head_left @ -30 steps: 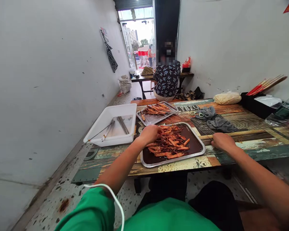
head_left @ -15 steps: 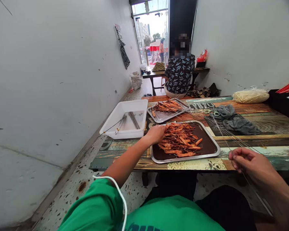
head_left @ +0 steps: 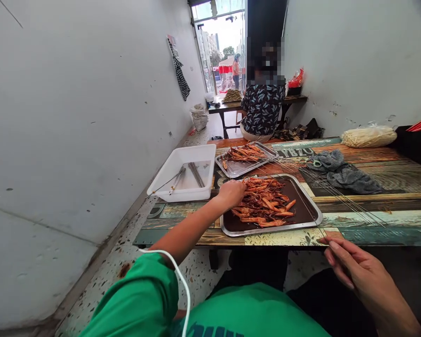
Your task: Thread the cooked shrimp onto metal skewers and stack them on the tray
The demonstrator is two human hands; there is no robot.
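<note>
My left hand (head_left: pixel 232 194) is at the left edge of a heap of reddish-brown, glazed meat strips (head_left: pixel 266 203) with thin strands, perhaps duck tongues. Its fingers curl down into the heap, and what they grip is hidden. The heap lies in a metal tray (head_left: pixel 308 211) with dark liquid. At the table's front edge, to the tray's right, my right hand (head_left: pixel 354 271) pinches a thin metal skewer (head_left: pixel 322 230) between thumb and fingers. The skewer points up and left over the tray's right corner.
A second metal tray (head_left: pixel 235 169) with similar strips stands behind. At left, a white plastic tub (head_left: pixel 153 185) holds several loaded or bundled skewers. Loose skewers (head_left: pixel 351 206) and a grey cloth (head_left: pixel 352 180) lie at right. A person (head_left: pixel 263 110) sits ahead, back turned.
My right hand has moved left and down with the skewer, closer to the tray's right corner. The left hand stays at the heap's left edge, barely shifted.
</note>
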